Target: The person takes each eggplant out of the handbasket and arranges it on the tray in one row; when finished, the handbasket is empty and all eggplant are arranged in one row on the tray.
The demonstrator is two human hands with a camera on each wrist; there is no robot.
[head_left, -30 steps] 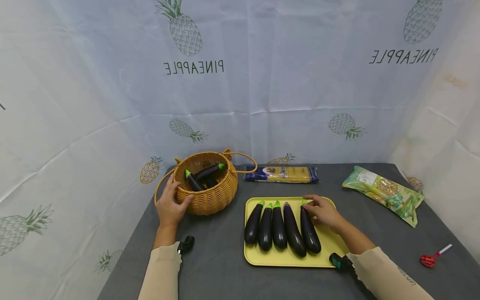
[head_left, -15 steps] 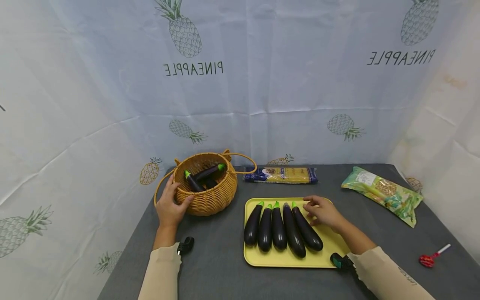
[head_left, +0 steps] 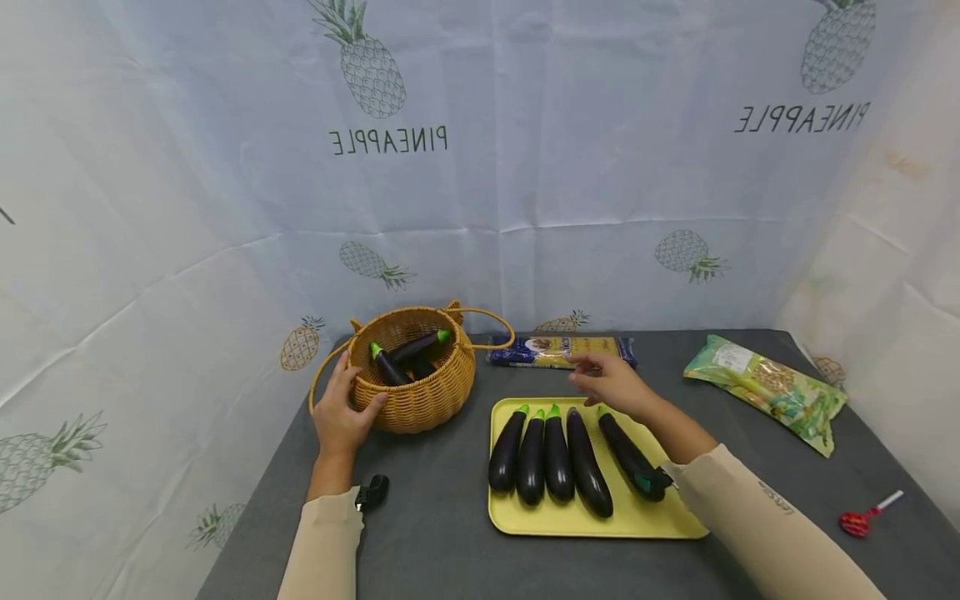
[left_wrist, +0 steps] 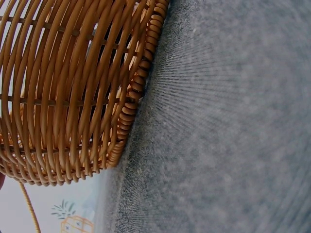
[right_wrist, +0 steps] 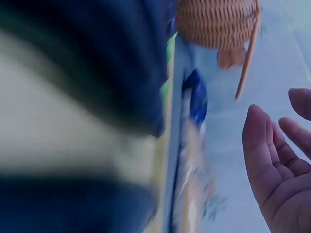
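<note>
"Yellow tray (head_left: 551,523): what's changed?"
"Its end eggplant (head_left: 624,447) has shifted away from the other eggplants (head_left: 557,462), below the right hand (head_left: 611,386), which has lifted, fingers loosely spread, empty. So nothing's being carried, I'd judge."
"And the left hand (head_left: 343,417)?"
"Holding the basket (head_left: 423,407)."

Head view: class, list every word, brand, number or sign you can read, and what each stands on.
"PINEAPPLE", mirror-reversed, twice on the backdrop cloth.
Blue-and-yellow packet: lettering too small and blurred to read.
Green bag, with its white label: print too small to read.
Right sleeve: dark marks, unreadable.
</note>
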